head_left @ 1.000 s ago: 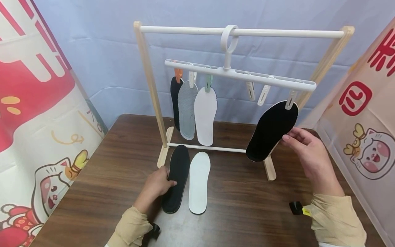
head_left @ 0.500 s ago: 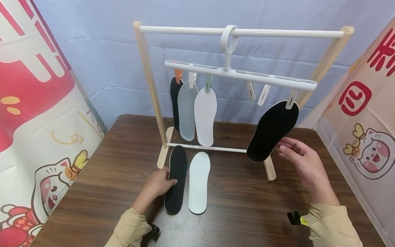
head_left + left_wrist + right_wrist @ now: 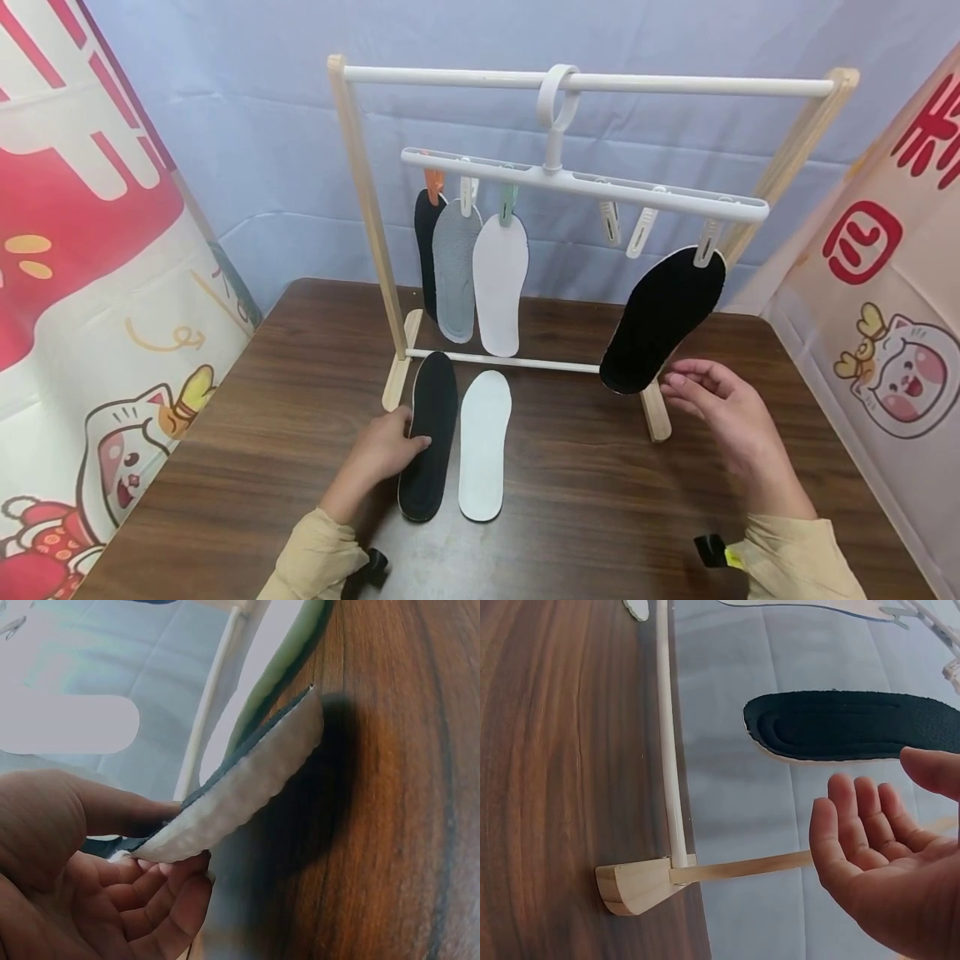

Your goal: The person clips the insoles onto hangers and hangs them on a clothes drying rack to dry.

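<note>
Left hand [image 3: 382,454]: thumb on top, fingers [image 3: 161,900] curled under the near left edge of the flat black foam insole with white quilted underside [image 3: 429,437], pinching it; wrist view shows that edge lifted off the dark wood-grain table [image 3: 247,433] and the sheet bowing under its own weight. Judgement: very light, soft, bends easily, fabric top not slippery, not fragile; a grip at mid-length on the long edge should keep it from flopping, and the toe or heel end looks like the part to offer to a clip. It lies lengthwise on the table in front of the rack, toe end near the lower crossbar, just beside a flat white insole [image 3: 483,446] on its right, the two about touching along their edges. Right hand [image 3: 712,412]: fingers [image 3: 862,817] loosely spread and relaxed, holding nothing, palm open just below and beside the lower tip of the hanging black insole with pale rim [image 3: 663,321]; not touching it as far as I can tell. That one is clipped at its top by a white peg on the white plastic clip hanger [image 3: 585,183] and hangs tilted. Hanger is hooked over the top bar of the light wooden drying rack [image 3: 367,208]. Left end of hanger carries another black, a grey [image 3: 455,267] and a white [image 3: 499,283] insole.
</note>
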### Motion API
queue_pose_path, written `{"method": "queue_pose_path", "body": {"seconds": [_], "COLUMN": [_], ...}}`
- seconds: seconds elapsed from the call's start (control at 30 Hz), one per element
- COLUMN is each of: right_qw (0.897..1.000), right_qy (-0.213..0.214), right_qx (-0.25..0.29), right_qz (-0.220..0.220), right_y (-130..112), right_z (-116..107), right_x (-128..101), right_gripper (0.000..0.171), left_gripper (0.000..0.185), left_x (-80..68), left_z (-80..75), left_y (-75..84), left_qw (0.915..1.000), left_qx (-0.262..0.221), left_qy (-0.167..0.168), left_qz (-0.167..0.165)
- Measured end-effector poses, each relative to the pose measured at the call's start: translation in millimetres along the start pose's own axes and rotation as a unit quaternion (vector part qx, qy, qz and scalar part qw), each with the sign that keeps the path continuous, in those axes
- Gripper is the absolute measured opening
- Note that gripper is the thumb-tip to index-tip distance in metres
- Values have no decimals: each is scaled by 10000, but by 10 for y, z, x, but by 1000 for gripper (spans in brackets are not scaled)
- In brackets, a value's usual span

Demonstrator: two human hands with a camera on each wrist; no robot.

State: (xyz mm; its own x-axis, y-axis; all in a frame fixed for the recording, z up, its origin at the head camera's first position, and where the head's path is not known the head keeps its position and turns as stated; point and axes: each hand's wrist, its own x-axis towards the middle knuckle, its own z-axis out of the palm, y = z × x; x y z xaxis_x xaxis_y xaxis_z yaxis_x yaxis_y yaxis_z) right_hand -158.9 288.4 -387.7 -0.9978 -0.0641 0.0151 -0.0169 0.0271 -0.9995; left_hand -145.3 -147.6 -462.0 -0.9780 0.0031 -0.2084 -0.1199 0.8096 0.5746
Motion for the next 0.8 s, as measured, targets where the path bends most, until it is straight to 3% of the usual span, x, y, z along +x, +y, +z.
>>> {"method": "queue_pose_path", "body": {"seconds": [0.13,0.4,0.8], "right_qw": [9996,9981,9977], "right_qy": [-71,-393,-553], "right_qx": [-280,80,-50], "right_qz": [-80,-467,-379], "right_y": [-14,-31,-103], "right_z": [45,107,198], "right_x": [-28,-20,-15], "right_gripper": [24,24,32], "left_gripper": [23,23,18], "left_x": [-1,-7,-43], "left_z": [-6,-9,-22], "left_y": [5,17,44], "left_qw": [10000,10000,9995], "left_qx": [-40,-74,-283], "left_qy": [15,47,75], "left_qz": [16,37,103]}}
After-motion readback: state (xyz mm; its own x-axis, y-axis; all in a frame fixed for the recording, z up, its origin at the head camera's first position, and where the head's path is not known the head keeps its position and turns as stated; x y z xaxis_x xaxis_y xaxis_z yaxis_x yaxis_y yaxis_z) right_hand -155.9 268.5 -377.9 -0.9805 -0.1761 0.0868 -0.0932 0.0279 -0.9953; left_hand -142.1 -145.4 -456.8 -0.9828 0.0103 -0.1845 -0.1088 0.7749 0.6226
